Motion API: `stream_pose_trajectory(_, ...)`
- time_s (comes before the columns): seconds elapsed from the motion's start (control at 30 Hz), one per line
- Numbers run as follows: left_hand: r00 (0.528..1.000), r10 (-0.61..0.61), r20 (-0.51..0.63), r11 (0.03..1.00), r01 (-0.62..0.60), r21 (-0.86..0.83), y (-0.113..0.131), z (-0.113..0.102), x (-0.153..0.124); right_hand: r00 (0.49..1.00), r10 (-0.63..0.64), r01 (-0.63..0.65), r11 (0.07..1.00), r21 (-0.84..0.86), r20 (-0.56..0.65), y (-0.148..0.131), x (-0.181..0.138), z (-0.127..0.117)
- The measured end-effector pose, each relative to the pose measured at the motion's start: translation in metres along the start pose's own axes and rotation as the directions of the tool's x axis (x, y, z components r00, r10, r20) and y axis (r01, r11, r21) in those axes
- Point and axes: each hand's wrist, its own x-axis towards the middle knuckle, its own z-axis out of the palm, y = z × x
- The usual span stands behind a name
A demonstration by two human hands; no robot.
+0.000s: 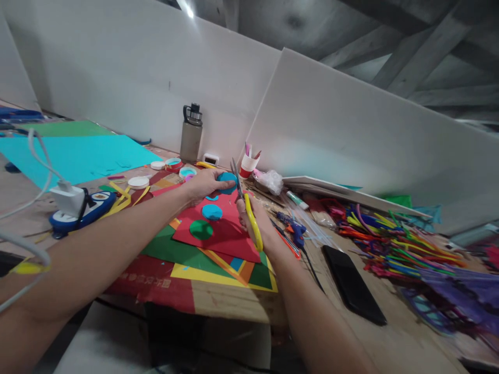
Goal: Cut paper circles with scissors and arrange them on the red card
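Observation:
My left hand point(206, 184) is closed on a blue paper disc point(227, 182), holding it just above a red sheet point(224, 231). My right hand point(253, 218) grips yellow-handled scissors point(249, 213), whose blades point up at the disc's right edge. A blue circle point(212, 211) and a green circle point(201, 229) lie on the red sheet. Under it lie green, yellow and orange sheets point(183, 252).
A metal bottle point(191, 132) stands against the white wall. A cup of pens point(247, 163), tape rolls point(173, 165), a blue glue gun point(296, 228), a black phone point(353, 285) and a heap of coloured pipe cleaners point(393, 239) crowd the right. A large cyan sheet point(78, 156) and a charger point(70, 200) lie left.

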Motion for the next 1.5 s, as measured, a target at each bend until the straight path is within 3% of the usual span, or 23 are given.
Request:
stream_pose_trajectory(0.33, 0.999, -0.021, 0.026, 0.993, 0.017, 0.119, 0.001, -0.011, 0.002, 1.000, 0.004, -0.003, 0.997, -0.079, 0.012, -0.020, -0.005, -0.006)
stream_pose_trajectory(0.43, 0.999, -0.009, 0.048, 0.984, 0.000, 0.178, 0.006, -0.014, 0.001, 0.998, 0.002, 0.003, 0.996, -0.091, 0.055, -0.021, -0.006, -0.006)
stream_pose_trajectory(0.6, 0.999, -0.003, 0.040, 0.965, -0.008, 0.263, 0.012, -0.017, -0.001, 1.000, 0.002, -0.004, 0.994, -0.111, -0.012, -0.020, -0.006, -0.003)
stream_pose_trajectory(0.73, 1.000, -0.009, 0.025, 0.948, 0.000, 0.320, 0.015, -0.017, -0.002, 1.000, 0.008, -0.007, 0.991, -0.131, 0.007, -0.017, -0.007, -0.004)
stream_pose_trajectory(0.93, 0.998, -0.045, 0.049, 0.937, 0.025, 0.349, 0.002, -0.026, 0.005, 0.999, 0.040, -0.037, 0.975, -0.219, 0.008, -0.012, -0.004, -0.013)
stream_pose_trajectory(1.07, 0.997, -0.053, -0.048, 0.862, 0.070, 0.503, -0.016, -0.042, 0.015, 0.987, 0.156, -0.160, 0.868, -0.471, -0.049, -0.012, 0.000, -0.019)
stream_pose_trajectory(1.17, 0.978, -0.018, -0.206, 0.797, 0.138, 0.588, -0.025, -0.052, 0.021, 0.948, 0.308, -0.279, 0.700, -0.658, -0.074, -0.007, 0.001, -0.020)
stream_pose_trajectory(1.27, 0.948, 0.032, -0.317, 0.804, 0.164, 0.572, -0.030, -0.057, 0.025, 0.930, 0.363, -0.259, 0.543, -0.799, -0.055, -0.003, 0.000, -0.020)
stream_pose_trajectory(1.5, 0.969, -0.037, -0.245, 0.918, 0.130, 0.375, -0.033, -0.061, 0.027, 0.938, 0.344, -0.132, 0.436, -0.890, 0.029, -0.025, -0.011, -0.022)
